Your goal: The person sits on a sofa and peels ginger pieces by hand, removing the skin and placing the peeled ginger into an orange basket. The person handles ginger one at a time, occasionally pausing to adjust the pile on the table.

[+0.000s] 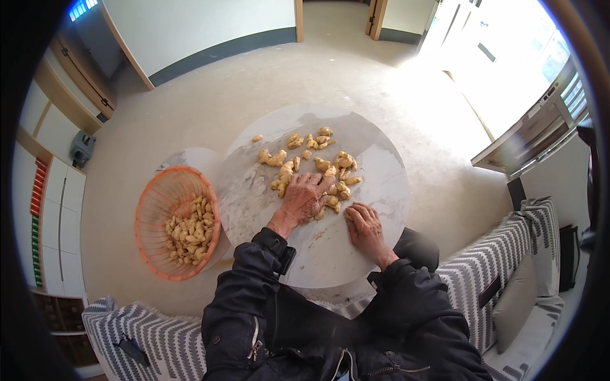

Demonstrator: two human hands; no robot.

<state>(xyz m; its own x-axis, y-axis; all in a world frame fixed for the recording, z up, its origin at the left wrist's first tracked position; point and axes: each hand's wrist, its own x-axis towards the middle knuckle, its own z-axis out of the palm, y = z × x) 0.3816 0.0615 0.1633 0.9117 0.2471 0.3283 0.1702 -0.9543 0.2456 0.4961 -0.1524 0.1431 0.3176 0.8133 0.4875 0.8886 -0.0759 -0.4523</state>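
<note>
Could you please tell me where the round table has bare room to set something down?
On the round table, the right side is bare between the ginger pieces, right hand and rim; so is the left side, between the left hand and the orange basket. It is crowded beneath and beyond that hand, where ginger clusters.

Two hands, one left hand (305, 198) and one right hand (365, 227), are at one round bench (381, 171). It bears more than ten ginger pieces (272, 157), overlap hiding the exact number; one small piece (257, 138) lies alone toward the far left edge. Past the left edge stands one orange basket (152, 203), its dozens of pieces (190, 232) too heaped to count.
</note>
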